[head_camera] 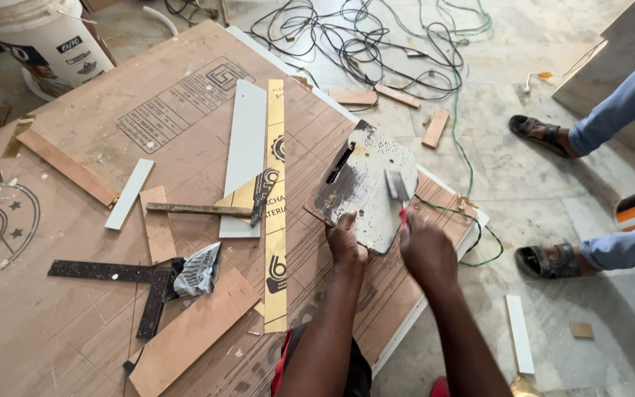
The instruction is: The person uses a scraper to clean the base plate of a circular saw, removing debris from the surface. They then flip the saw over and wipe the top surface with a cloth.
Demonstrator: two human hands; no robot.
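Metal base plate [365,184], pale and paint-flecked, slotted near its upper left, lying flat on brown plywood sheet [112,242] toward the sheet's right edge. Left hand [345,242] pressed on plate's near edge, fingers curled over the rim, pinning it. Right hand [426,250] closed round a small tool with red handle [404,215]; grey blade or brush end [397,184] resting on plate's right half. Exact kind of tool hard to tell.

Judged step: working the plate's surface, scraping or brushing, mid-stroke. Next move likely calls for firm hold-down from the left and a short controlled stroke with the right, kept clear of the slot and of the plate's edge overhanging toward the floor.

Just left of plate: yellow printed strip [275,220] running down the sheet, white laminate strip [246,147] beside it, hammer [207,209] lying across both. Further left: black try square [134,283], crumpled silver wrapper [198,270], wood offcuts [189,331]. Top left, white bucket [45,37]. Beyond the sheet, tangled cables [361,37] on stone floor; green wire [464,147] trailing toward the plate. At right, another person's sandalled feet [545,261], well apart.
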